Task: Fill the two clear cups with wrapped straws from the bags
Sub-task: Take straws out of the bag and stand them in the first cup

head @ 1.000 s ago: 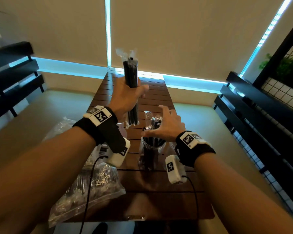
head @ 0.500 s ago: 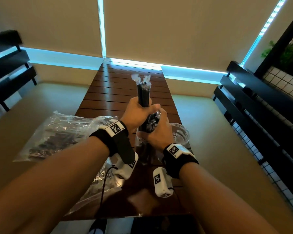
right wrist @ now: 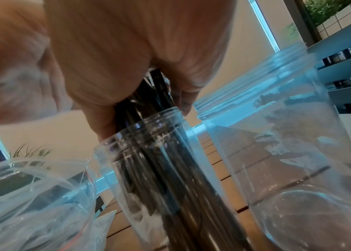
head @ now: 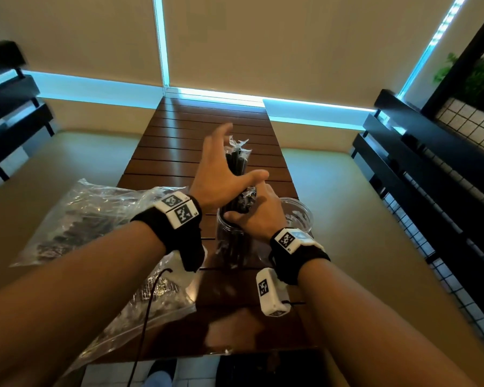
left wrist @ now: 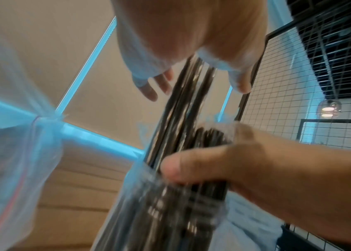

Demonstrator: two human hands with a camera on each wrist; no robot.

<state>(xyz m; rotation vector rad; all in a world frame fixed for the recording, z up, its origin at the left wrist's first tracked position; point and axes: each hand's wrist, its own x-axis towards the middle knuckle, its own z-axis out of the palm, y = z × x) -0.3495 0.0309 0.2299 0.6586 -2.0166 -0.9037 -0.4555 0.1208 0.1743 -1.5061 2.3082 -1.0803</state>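
Observation:
A bundle of black wrapped straws [head: 236, 160] stands upright in the left clear cup [head: 229, 244] on the slatted wooden table [head: 207, 129]. My left hand [head: 224, 163] is open beside the bundle's upper part, fingers spread and off it. My right hand [head: 256, 213] grips the straws at the cup's mouth. In the left wrist view the right hand's thumb [left wrist: 191, 168] presses on the straws [left wrist: 183, 101]. The second clear cup [head: 299, 216] stands just right of the first, with no straws in it; in the right wrist view this cup [right wrist: 288, 135] looks clear through.
Two clear plastic bags with wrapped straws lie at the left: one bag [head: 90, 219] further back, another bag [head: 157, 303] at the near table edge. Dark slatted benches [head: 430, 169] flank the table on both sides. A cable [head: 148, 303] hangs from my left wrist.
The left hand lowered the bundle into the left cup and let go, its fingers now spread. The right hand moved from above the cup to gripping the straws at its mouth.

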